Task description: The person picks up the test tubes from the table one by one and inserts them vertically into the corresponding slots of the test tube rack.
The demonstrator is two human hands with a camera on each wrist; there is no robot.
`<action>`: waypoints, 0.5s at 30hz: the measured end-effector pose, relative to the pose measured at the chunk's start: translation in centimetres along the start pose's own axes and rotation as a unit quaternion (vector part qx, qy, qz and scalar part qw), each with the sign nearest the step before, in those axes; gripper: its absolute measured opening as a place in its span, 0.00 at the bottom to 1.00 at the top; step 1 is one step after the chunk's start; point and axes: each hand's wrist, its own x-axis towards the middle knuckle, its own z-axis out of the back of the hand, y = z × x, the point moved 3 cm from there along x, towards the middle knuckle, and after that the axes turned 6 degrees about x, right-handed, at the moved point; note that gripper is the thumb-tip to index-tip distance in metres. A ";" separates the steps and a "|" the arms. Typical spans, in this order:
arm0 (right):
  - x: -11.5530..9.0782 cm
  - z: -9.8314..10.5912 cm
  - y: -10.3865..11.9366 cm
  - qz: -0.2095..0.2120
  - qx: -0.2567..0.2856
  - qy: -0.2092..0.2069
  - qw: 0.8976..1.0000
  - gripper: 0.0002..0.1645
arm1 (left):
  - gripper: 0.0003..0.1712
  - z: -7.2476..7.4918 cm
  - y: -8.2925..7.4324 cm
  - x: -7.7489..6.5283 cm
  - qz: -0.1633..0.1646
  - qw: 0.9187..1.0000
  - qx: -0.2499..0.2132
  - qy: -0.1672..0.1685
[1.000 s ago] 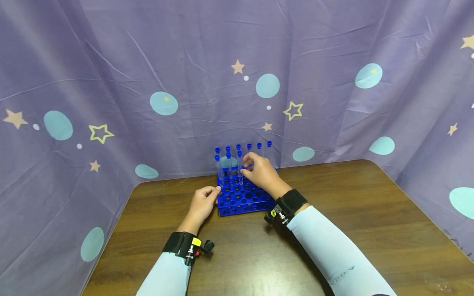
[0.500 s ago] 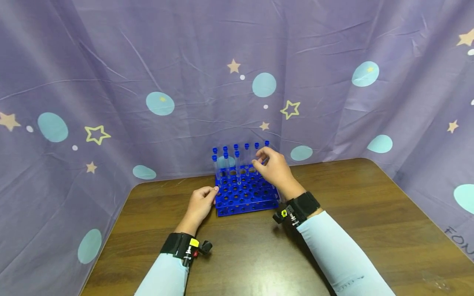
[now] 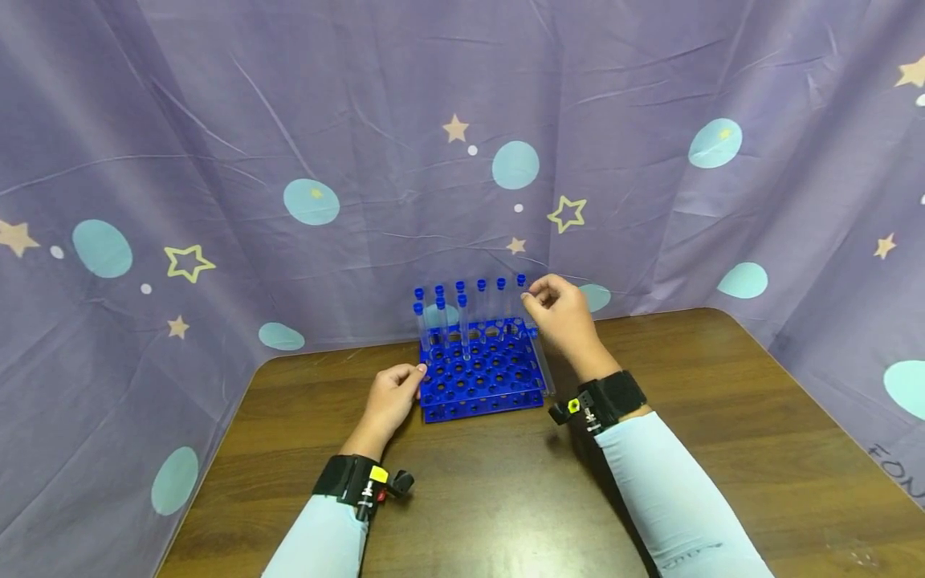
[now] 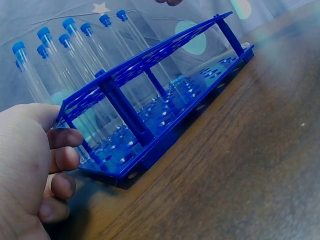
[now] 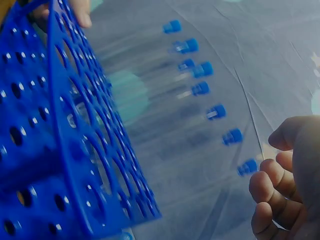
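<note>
A blue test tube rack (image 3: 484,377) stands on the table with several clear test tubes upright in it, each with a blue cap. Three of them, such as this test tube (image 3: 465,329), form a nearer row at the left; the others line the back edge. My left hand (image 3: 393,397) grips the rack's left edge, its thumb on top and the other fingers curled below, as the left wrist view shows. By the back row's rightmost test tube (image 5: 247,167), my right hand (image 3: 566,317) hovers with fingers loosely bent and nothing visible between them.
Another capped test tube (image 3: 542,365) lies along the rack's right side. The rack sits near the far edge of the brown wooden table (image 3: 462,498), with a purple patterned curtain (image 3: 405,120) hanging behind and at both sides.
My right hand has moved away from the third tube of the nearer row, rightward to the rack's back right corner. That tube now stands free of the fingers. My left hand stays on the rack.
</note>
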 end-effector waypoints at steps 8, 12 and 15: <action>0.5 2.1 -2.2 -0.035 -0.005 -0.014 0.999 0.09 | 0.22 0.1 0.1 0.0 0.001 1.000 0.004 -0.001; 0.5 2.5 -3.7 -0.066 -0.040 0.009 0.997 0.11 | 0.22 0.0 0.2 0.0 0.004 1.000 0.002 0.001; 0.5 2.5 -4.6 -0.091 -0.068 0.032 0.993 0.13 | 0.24 -0.1 0.2 0.0 0.004 1.000 0.003 0.002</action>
